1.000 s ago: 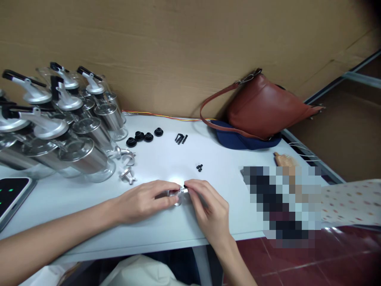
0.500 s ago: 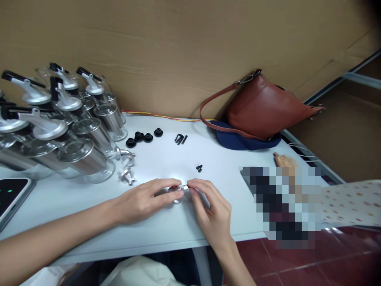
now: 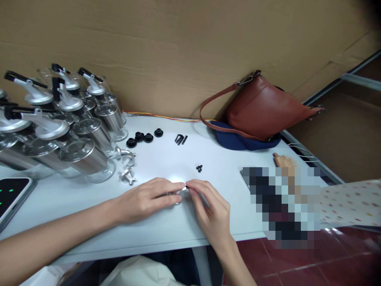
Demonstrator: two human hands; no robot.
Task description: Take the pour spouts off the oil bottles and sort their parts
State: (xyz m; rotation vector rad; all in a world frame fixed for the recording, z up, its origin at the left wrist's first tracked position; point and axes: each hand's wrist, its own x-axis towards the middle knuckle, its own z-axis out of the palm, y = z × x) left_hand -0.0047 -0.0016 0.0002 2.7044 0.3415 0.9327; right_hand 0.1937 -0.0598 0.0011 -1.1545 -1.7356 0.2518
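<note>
Near the table edge (image 3: 133,250), clear of bottles (image 3: 86,159), hands (image 3: 145,198) pinch a seemingly metal fitting (image 3: 183,189).

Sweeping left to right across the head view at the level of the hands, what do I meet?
Device with green lights → left hand → silver part → black piece → right hand → pixelated patch → spotted cloth.
</note>
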